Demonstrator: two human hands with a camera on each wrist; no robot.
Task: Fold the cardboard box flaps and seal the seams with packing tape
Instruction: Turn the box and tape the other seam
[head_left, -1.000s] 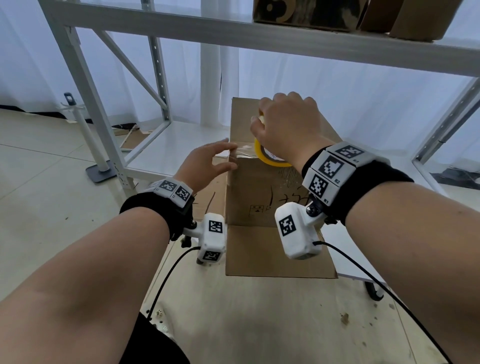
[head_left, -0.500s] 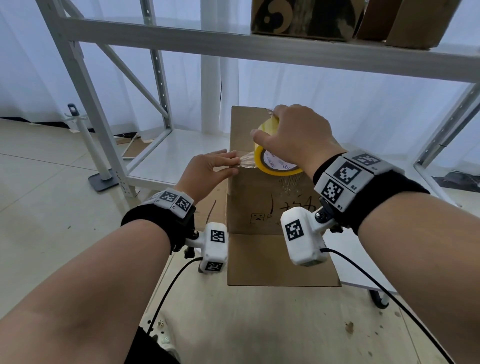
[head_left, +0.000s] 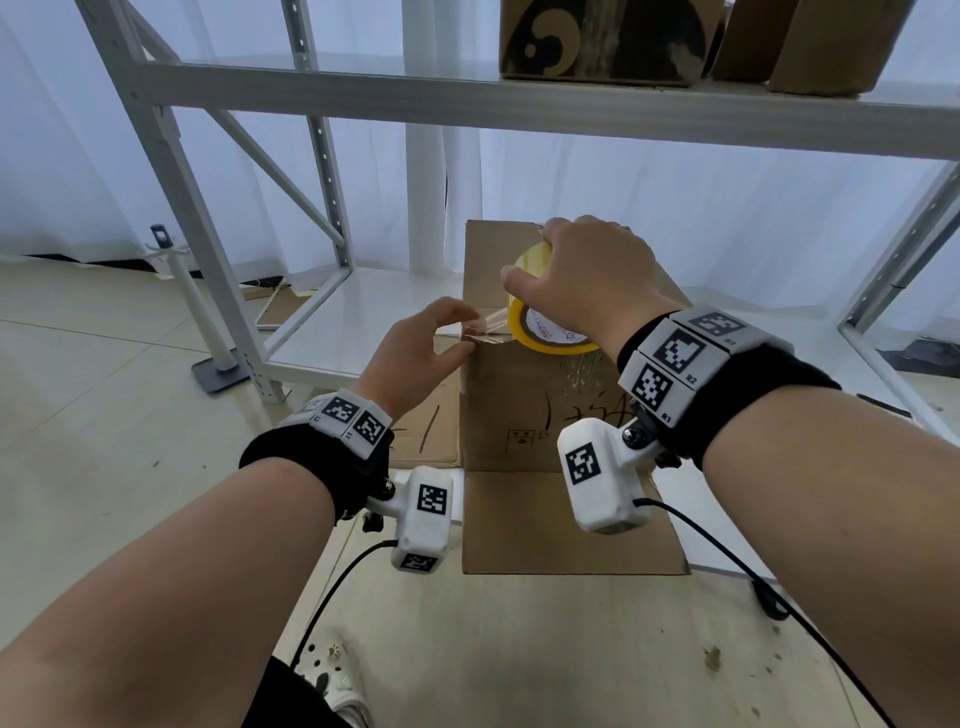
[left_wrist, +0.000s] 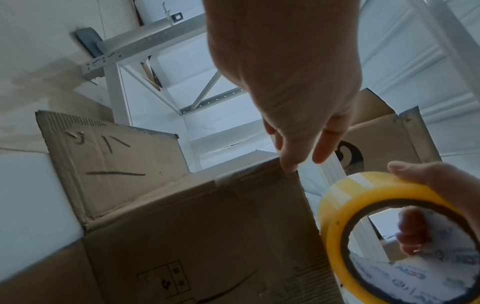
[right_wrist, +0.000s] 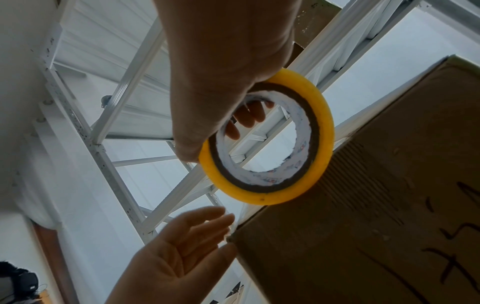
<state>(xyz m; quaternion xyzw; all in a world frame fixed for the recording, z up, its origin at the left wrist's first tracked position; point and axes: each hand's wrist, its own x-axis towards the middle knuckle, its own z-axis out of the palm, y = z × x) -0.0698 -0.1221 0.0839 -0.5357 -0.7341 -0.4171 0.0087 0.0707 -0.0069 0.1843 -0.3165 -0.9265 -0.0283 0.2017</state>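
A tall brown cardboard box stands on the low white shelf, with one flap open to the left and another lying toward me. My right hand grips a yellow tape roll from above, fingers through its core, just over the box's top. My left hand pinches the free end of the clear tape strip at the box's upper left corner. The short strip runs taut between both hands. The left wrist view shows the roll beside the box. The right wrist view shows the roll against the box.
A white metal rack surrounds the box: its upright at the left and an upper shelf bearing other cardboard boxes overhead. A pole stand with a grey base sits on the tiled floor at the left. My shoe is below.
My right hand has lifted and tilted the roll off the box top, drawing out a short strip. My left hand went from touching the corner to pinching the tape end.
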